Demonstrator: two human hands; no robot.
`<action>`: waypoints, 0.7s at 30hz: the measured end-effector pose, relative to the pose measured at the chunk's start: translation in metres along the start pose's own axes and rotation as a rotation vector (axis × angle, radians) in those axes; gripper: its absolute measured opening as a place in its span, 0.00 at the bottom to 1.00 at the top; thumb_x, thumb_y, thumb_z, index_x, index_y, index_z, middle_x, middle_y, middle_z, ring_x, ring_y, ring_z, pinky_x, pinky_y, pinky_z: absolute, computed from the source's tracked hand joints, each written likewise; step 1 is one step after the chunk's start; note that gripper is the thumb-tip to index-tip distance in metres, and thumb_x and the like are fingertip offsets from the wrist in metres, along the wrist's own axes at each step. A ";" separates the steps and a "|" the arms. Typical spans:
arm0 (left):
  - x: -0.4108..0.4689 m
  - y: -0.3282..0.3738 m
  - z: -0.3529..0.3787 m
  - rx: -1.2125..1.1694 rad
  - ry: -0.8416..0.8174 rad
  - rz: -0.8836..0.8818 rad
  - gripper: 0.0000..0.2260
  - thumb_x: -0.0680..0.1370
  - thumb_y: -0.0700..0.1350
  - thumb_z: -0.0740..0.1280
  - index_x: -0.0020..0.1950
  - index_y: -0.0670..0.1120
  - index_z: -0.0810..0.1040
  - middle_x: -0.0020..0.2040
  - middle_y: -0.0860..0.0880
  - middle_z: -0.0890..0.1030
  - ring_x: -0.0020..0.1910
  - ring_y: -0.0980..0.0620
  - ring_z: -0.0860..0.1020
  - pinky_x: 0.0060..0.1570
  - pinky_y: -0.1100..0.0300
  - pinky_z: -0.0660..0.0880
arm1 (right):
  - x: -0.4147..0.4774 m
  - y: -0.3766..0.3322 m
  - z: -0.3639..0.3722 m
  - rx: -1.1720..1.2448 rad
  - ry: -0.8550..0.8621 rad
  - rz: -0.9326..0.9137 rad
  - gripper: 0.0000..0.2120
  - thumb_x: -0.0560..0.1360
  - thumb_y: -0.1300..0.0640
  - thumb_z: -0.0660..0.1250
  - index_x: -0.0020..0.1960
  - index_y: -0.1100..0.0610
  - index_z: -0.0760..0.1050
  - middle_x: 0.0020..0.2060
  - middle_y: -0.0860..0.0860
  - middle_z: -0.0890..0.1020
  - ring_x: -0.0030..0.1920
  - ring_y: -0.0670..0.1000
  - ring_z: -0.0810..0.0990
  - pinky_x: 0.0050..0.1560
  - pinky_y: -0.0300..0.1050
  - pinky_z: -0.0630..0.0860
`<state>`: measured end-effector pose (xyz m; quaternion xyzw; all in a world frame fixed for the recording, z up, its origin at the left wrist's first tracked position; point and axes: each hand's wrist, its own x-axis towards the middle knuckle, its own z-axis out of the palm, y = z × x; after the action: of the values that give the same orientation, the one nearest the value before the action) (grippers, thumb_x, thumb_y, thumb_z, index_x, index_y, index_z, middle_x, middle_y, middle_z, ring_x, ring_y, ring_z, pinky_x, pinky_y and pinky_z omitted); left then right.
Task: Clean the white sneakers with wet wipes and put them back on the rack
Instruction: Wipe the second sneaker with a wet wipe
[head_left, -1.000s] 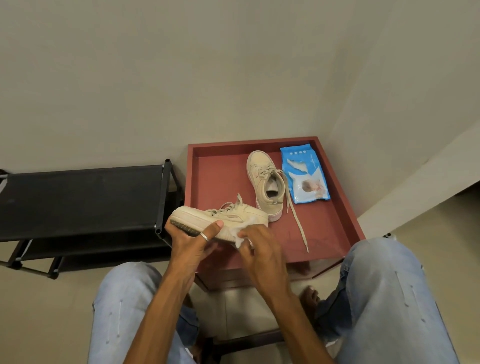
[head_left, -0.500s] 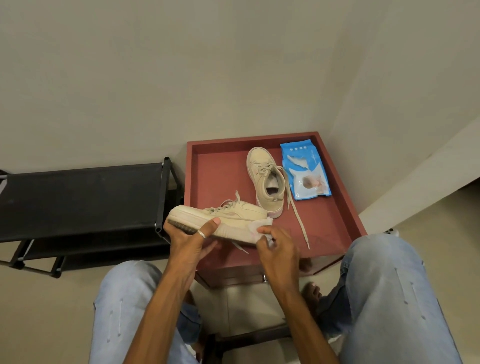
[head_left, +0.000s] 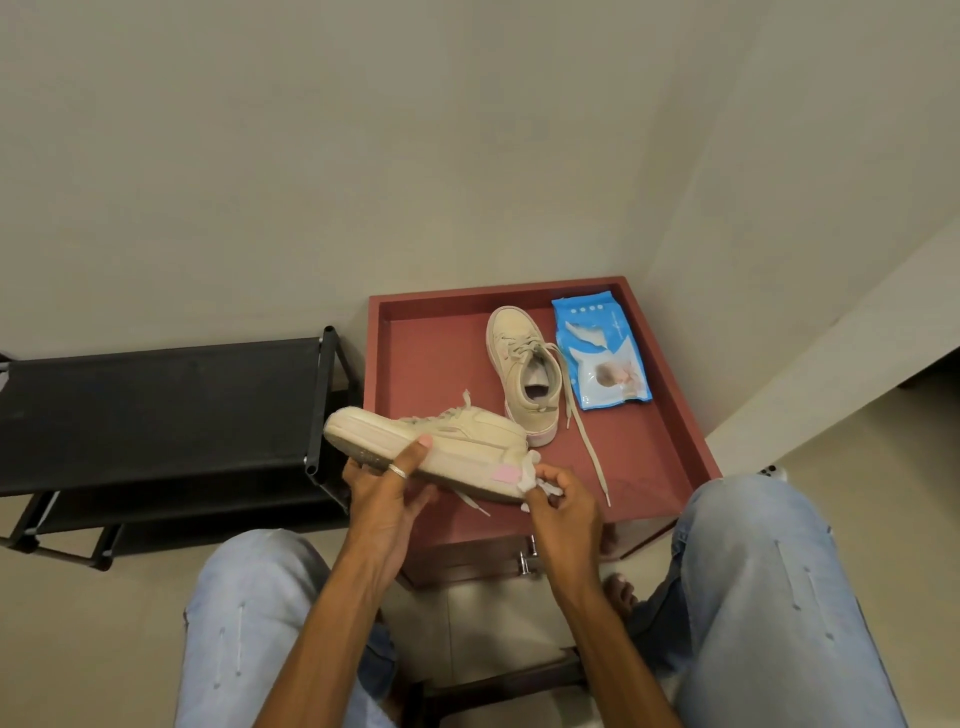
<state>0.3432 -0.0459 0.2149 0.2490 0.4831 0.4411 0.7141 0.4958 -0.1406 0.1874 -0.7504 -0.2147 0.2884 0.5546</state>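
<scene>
Cream sneaker (head_left: 457, 447) lies on its side in your left hand (head_left: 384, 499), fingers curled under its sole, above the red table (head_left: 431, 364). Your right hand (head_left: 566, 512) pinches a white wipe (head_left: 531, 480) against its heel; the second sneaker (head_left: 524, 371) sits on the table beside the wipes pack (head_left: 602, 358).

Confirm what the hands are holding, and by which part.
Left hand grips the sneaker from under its sole, near the middle, thumb on the sidewall. Right hand pinches a wet wipe, bunched at the sneaker's heel end.

wipe (head_left: 531, 474) slid rightward, now at sneaker (head_left: 467, 448) heel
</scene>
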 end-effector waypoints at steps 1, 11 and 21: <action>-0.002 0.005 0.001 -0.053 -0.023 -0.003 0.48 0.59 0.50 0.86 0.75 0.47 0.67 0.65 0.43 0.81 0.50 0.50 0.84 0.43 0.51 0.84 | -0.004 -0.008 0.000 0.001 -0.001 -0.031 0.13 0.75 0.61 0.71 0.46 0.41 0.78 0.44 0.44 0.85 0.46 0.47 0.84 0.48 0.47 0.82; -0.017 0.013 0.014 -0.405 -0.233 -0.148 0.46 0.60 0.54 0.86 0.73 0.40 0.75 0.64 0.39 0.82 0.58 0.44 0.83 0.56 0.53 0.83 | -0.056 -0.071 0.033 -0.309 -0.044 -0.828 0.11 0.78 0.62 0.65 0.57 0.59 0.82 0.56 0.51 0.81 0.56 0.49 0.79 0.55 0.41 0.77; -0.022 0.009 0.018 -0.269 -0.271 -0.097 0.30 0.80 0.63 0.61 0.75 0.44 0.73 0.67 0.38 0.80 0.65 0.38 0.80 0.49 0.47 0.84 | -0.037 -0.076 0.028 -0.052 -0.005 -0.546 0.15 0.77 0.69 0.66 0.57 0.53 0.82 0.53 0.38 0.79 0.55 0.39 0.79 0.55 0.38 0.78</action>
<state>0.3528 -0.0599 0.2398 0.1848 0.3308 0.4293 0.8198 0.4497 -0.1225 0.2607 -0.6781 -0.4177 0.1243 0.5918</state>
